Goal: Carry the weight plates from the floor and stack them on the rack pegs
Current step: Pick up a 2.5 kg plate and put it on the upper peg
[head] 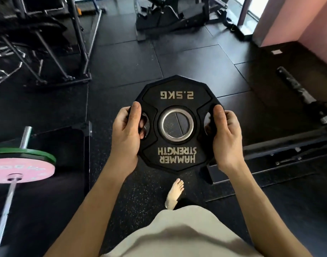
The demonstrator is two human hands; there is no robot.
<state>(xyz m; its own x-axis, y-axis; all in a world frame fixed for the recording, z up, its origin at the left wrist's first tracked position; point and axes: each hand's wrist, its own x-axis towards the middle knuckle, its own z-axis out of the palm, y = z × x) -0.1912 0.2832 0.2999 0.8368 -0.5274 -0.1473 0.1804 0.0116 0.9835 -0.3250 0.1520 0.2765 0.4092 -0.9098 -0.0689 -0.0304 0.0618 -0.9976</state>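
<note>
A black weight plate point(176, 101) marked 2.5KG and HAMMER STRENGTH is held flat in the air at waist height, above the dark rubber floor. My left hand point(126, 134) grips its left edge, thumb on top and fingers curled through the left grip hole. On the opposite edge my right hand point(226, 138) grips the same way through the right hole. A steel ring lines the plate's centre hole, and the floor shows through it. No rack peg can be made out for certain.
A barbell point(6, 206) with a pink plate point(20, 169) and a green plate point(29, 152) lies at the left. Black rack frames point(79, 43) stand at the back left, a bench machine point(177, 13) behind. A low bench frame point(288, 147) lies right. My bare foot point(174, 193) is below.
</note>
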